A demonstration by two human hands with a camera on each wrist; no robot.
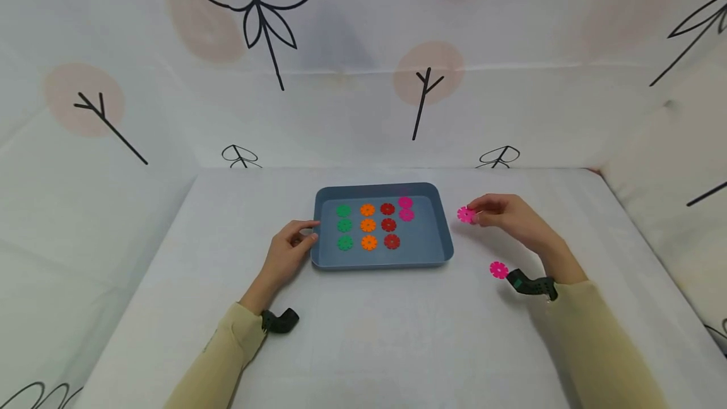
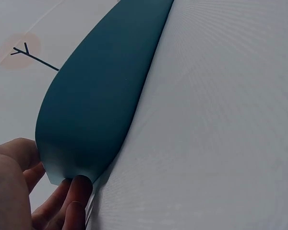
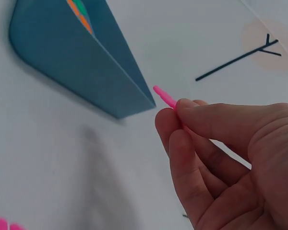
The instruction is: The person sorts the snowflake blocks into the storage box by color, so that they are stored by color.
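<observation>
A blue-grey tray (image 1: 363,262) holds flower-shaped discs in columns: green discs (image 1: 344,225), orange discs (image 1: 368,225), red discs (image 1: 389,225) and two pink discs (image 1: 406,214). At the tray's left side, my left hand (image 1: 287,251) holds the edge with thumb and fingers; the left wrist view shows the fingertips (image 2: 82,184) against the tray's end. My right hand (image 1: 508,219) pinches another pink disc (image 1: 465,214) between thumb and fingers, just right of the tray. In the right wrist view that held disc (image 3: 164,97) appears edge-on, apart from the tray wall.
One loose pink disc (image 1: 499,270) lies on the white tablecloth (image 1: 375,333), close to the dark strap device (image 1: 531,284) on the right wrist. A similar device (image 1: 281,320) is on the left wrist. White patterned cloth (image 1: 352,112) hangs behind the table.
</observation>
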